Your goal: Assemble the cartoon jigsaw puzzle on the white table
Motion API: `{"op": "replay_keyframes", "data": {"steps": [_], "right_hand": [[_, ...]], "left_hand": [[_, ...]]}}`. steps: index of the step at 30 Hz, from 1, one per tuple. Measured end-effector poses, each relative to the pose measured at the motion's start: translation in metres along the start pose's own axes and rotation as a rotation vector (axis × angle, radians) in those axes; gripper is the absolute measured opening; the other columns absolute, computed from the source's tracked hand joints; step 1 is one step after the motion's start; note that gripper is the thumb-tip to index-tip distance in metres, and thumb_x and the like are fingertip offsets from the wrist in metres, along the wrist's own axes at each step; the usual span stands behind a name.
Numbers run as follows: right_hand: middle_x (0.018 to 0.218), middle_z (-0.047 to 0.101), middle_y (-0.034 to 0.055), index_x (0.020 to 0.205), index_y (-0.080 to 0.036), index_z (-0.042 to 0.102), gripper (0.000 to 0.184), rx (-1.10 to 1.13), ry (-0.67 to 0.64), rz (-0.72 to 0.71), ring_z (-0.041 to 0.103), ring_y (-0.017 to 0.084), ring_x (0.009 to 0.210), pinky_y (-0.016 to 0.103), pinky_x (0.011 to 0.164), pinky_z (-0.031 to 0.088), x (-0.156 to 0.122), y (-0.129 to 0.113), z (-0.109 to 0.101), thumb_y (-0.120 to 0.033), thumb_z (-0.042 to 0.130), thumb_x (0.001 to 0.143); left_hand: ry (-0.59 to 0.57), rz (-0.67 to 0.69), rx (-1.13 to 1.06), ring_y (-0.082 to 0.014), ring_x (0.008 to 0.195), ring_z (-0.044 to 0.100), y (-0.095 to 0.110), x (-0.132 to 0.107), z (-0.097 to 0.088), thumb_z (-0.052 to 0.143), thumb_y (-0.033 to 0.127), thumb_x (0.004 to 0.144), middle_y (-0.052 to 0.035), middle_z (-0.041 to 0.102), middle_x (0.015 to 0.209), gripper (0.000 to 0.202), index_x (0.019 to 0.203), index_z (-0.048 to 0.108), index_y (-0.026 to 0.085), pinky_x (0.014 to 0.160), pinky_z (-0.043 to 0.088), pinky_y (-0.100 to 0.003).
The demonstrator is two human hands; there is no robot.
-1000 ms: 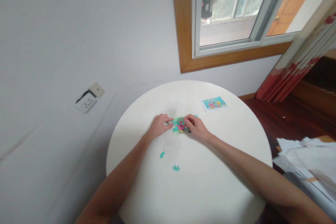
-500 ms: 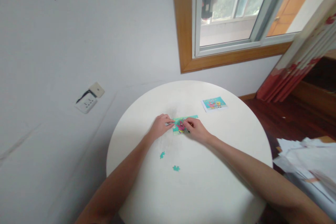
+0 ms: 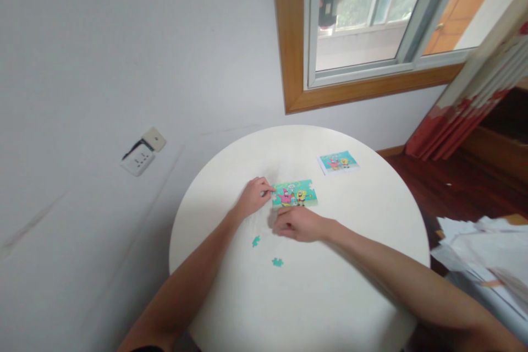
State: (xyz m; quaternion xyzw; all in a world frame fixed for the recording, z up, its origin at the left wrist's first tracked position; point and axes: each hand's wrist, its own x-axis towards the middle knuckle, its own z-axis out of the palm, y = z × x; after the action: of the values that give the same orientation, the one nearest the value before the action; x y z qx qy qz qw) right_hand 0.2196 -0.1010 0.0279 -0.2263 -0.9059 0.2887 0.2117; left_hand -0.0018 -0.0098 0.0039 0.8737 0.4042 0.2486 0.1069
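Now that the right hand [image 3: 300,224] has withdrawn from over the puzzle [image 3: 295,192] to its near edge, the puzzle's right half, covered half a second ago, lies open to view. The puzzle rests flat at the middle of the table [image 3: 289,308], its printed figures joined across the sheet. Pale notches are visible at its left and right edges, which suggests that assembly is well advanced but incomplete. The left hand [image 3: 253,196] has stayed at the left edge, fingers bent, with the index fingertip at or on the border; whether it pinches anything there cannot be told. The right hand is loosely curled, palm down, its fingertips turned leftward; whether they enclose a piece is hidden. Two loose parts, the left piece [image 3: 256,241] and the near piece [image 3: 278,262], have kept their places on the near side of the puzzle, apart from each other and from both hands. They appear to be outstanding parts of the puzzle. The card [image 3: 338,162], bearing a similar picture, lies undisturbed beyond the puzzle, to the right.
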Motion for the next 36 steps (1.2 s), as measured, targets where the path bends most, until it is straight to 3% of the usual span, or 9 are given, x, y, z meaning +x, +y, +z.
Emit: {"op": "replay_keyframes", "data": {"steps": [5, 11, 16, 19, 22, 26, 29, 36], "right_hand": [[0.098, 0.067, 0.0053, 0.1, -0.018, 0.069, 0.025, -0.079, -0.181, -0.082, 0.061, 0.018, 0.093, 0.026, 0.08, 0.045, 0.002, -0.02, 0.011, -0.038, 0.072, 0.086], [0.094, 0.069, 0.004, 0.087, -0.018, 0.07, 0.007, -0.177, -0.284, -0.187, 0.059, 0.018, 0.101, 0.028, 0.091, 0.043, 0.003, -0.031, 0.013, -0.025, 0.068, 0.089], [0.107, 0.068, 0.012, 0.091, -0.013, 0.07, 0.011, -0.344, -0.29, -0.199, 0.058, 0.023, 0.11, 0.033, 0.099, 0.042, -0.001, -0.036, 0.023, -0.023, 0.069, 0.086], [0.118, 0.065, 0.0164, 0.106, -0.01, 0.067, 0.023, -0.419, -0.267, -0.157, 0.058, 0.025, 0.115, 0.035, 0.099, 0.043, -0.005, -0.042, 0.027, -0.023, 0.068, 0.087], [0.117, 0.065, 0.0178, 0.119, -0.009, 0.061, 0.037, -0.474, -0.227, -0.095, 0.061, 0.025, 0.108, 0.036, 0.093, 0.047, -0.008, -0.051, 0.026, -0.026, 0.068, 0.088], [0.11, 0.067, 0.0172, 0.111, -0.009, 0.063, 0.034, -0.476, -0.239, -0.084, 0.063, 0.026, 0.1, 0.037, 0.088, 0.05, -0.009, -0.055, 0.026, -0.03, 0.071, 0.086], [0.115, 0.065, 0.0193, 0.11, -0.007, 0.062, 0.03, -0.479, -0.241, -0.103, 0.063, 0.026, 0.104, 0.036, 0.09, 0.049, -0.01, -0.054, 0.028, -0.019, 0.069, 0.083], [0.099, 0.068, 0.0166, 0.105, -0.009, 0.062, 0.026, -0.555, -0.251, -0.107, 0.064, 0.026, 0.095, 0.037, 0.085, 0.051, -0.012, -0.064, 0.028, -0.011, 0.065, 0.079]], "left_hand": [[0.026, -0.022, -0.038, -0.017, 0.085, 0.059, 0.0, 0.0, 0.001, 0.059, 0.009, 0.084, -0.0021, 0.065, 0.085, 0.027, 0.095, 0.079, 0.025, 0.081, 0.046, -0.032], [0.056, -0.037, -0.073, -0.0165, 0.083, 0.058, 0.001, 0.0, 0.001, 0.058, 0.01, 0.086, -0.003, 0.064, 0.085, 0.027, 0.096, 0.078, 0.024, 0.08, 0.047, -0.03], [0.105, -0.045, -0.092, -0.0155, 0.082, 0.059, 0.003, 0.0, -0.001, 0.057, 0.006, 0.083, -0.0024, 0.064, 0.084, 0.027, 0.091, 0.078, 0.022, 0.079, 0.047, -0.029], [0.155, -0.068, -0.091, -0.0147, 0.079, 0.058, 0.004, -0.001, -0.003, 0.056, 0.004, 0.081, -0.0021, 0.062, 0.082, 0.027, 0.086, 0.077, 0.02, 0.077, 0.047, -0.028], [0.142, -0.083, -0.074, -0.0148, 0.078, 0.058, 0.004, -0.001, -0.004, 0.056, 0.005, 0.081, -0.002, 0.06, 0.08, 0.026, 0.083, 0.078, 0.02, 0.075, 0.047, -0.028], [0.079, -0.085, -0.065, -0.0151, 0.078, 0.058, 0.001, -0.001, -0.001, 0.057, 0.007, 0.08, -0.0015, 0.061, 0.08, 0.028, 0.084, 0.079, 0.023, 0.075, 0.047, -0.028], [0.056, -0.078, -0.068, -0.0152, 0.078, 0.058, 0.0, -0.001, 0.0, 0.057, 0.007, 0.08, -0.0017, 0.061, 0.08, 0.028, 0.085, 0.08, 0.023, 0.075, 0.047, -0.029], [0.123, -0.094, -0.076, -0.0149, 0.08, 0.059, 0.003, 0.0, -0.002, 0.055, 0.008, 0.083, -0.002, 0.062, 0.083, 0.028, 0.091, 0.078, 0.022, 0.077, 0.048, -0.028]]}}
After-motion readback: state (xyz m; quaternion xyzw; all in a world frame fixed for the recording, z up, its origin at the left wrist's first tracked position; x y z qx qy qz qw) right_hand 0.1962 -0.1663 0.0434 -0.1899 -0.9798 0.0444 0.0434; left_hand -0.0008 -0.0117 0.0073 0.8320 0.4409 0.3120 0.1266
